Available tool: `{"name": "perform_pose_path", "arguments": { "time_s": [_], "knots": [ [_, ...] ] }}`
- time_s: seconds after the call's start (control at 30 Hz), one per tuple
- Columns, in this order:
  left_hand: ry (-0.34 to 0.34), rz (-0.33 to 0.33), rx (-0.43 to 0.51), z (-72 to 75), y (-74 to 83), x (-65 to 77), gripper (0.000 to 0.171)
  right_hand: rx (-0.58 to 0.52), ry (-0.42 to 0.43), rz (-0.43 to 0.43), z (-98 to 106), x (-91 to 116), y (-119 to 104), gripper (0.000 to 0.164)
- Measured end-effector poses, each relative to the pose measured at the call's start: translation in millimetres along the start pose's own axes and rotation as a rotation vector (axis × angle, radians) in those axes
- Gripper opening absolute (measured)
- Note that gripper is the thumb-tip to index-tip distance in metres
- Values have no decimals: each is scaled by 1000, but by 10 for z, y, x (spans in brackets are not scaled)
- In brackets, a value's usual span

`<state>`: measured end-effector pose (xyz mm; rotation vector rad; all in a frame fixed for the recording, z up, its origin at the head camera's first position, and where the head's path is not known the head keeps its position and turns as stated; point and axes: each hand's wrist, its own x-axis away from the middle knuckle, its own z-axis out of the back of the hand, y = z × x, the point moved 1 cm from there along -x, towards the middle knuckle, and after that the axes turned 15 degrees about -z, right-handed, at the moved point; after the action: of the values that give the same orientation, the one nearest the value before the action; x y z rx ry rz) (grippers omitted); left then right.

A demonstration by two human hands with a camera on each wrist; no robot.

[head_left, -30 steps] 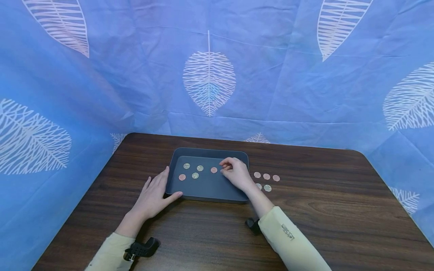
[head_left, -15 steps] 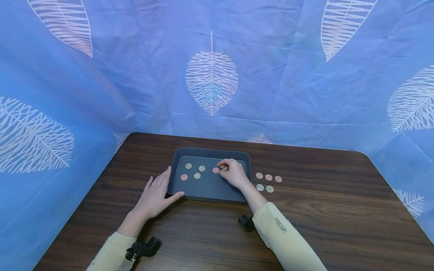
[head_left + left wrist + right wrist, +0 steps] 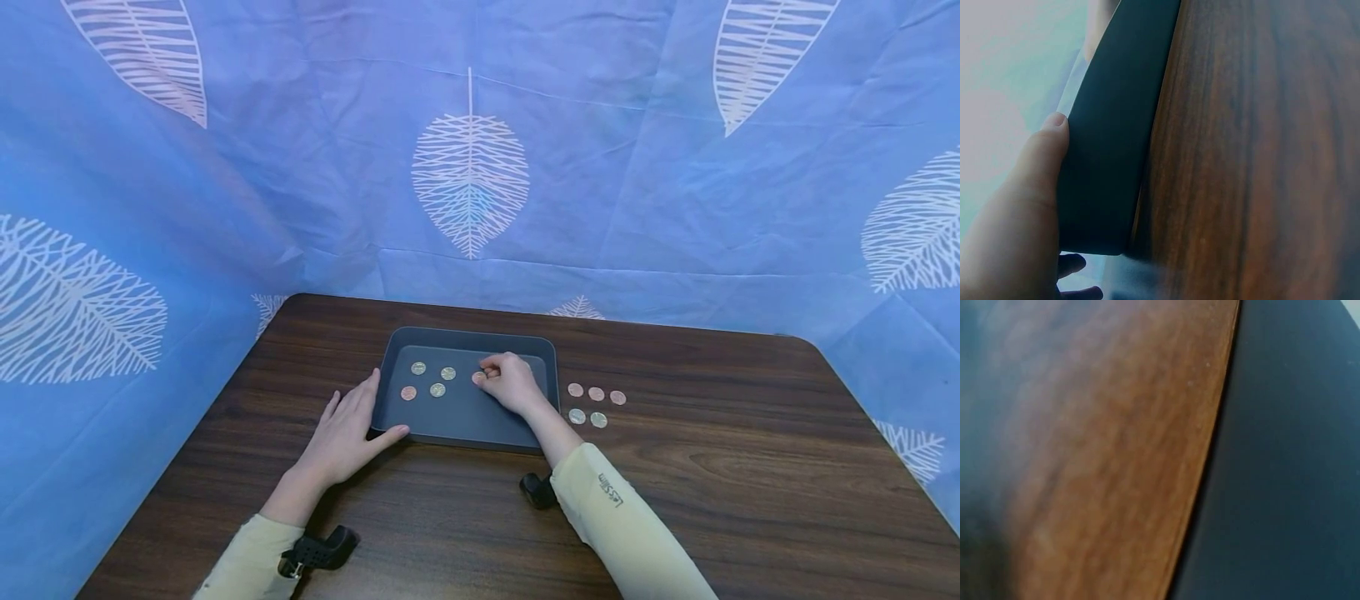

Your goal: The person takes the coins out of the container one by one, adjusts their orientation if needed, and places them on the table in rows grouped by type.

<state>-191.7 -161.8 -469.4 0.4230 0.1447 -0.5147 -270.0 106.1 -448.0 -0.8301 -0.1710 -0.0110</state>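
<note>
My left hand [image 3: 341,433] lies at the left front corner of the dark grey tray [image 3: 480,429], fingers extended along its left side. In the left wrist view, the thumb [image 3: 1038,156] presses against the tray's front wall. My right hand [image 3: 512,386] reaches over the tray, its thumb and curled fingers pinching a copper-coloured coin [image 3: 477,377], which they partly cover. Left of that coin, another copper coin [image 3: 408,392] and three pale gold coins [image 3: 437,389] lie flat on the tray floor. The right wrist view shows the tray's wall [image 3: 1285,475] but no fingers.
On the dark wooden table [image 3: 712,500], right of the tray, are three copper coins [image 3: 596,393] in a row, with two paler coins [image 3: 577,416] in front of them. A blue cloth [image 3: 322,167] with white leaf prints hangs behind the table.
My right hand has moved slightly left and its fingertips have closed in on the copper coin, covering part of it. The left hand stays at the tray's corner.
</note>
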Motion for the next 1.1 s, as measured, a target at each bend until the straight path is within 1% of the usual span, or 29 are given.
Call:
{"name": "perform_pose_path", "arguments": {
  "time_s": [0.2,0.37,0.5,0.6,0.73,0.93,1.1],
  "knots": [
    [2,-1,-4,1,0,3,105,45,4,59,-20,18,-21,24],
    [3,-1,-6,-1,-1,2,105,66,-4,40,-19,26,-37,17],
    [4,-2,-4,-2,-1,1,104,88,-13,22,-14,19,-49,15],
    [5,-2,-3,0,0,2,103,100,-6,29,-16,9,-49,14],
    [7,-1,1,-1,0,3,103,89,7,44,-23,-5,-37,13],
    [6,-4,-2,2,4,6,103,71,37,100,-25,0,-29,9],
    [8,-10,2,9,15,8,102,25,19,99,-16,20,-39,7]
  ]
}}
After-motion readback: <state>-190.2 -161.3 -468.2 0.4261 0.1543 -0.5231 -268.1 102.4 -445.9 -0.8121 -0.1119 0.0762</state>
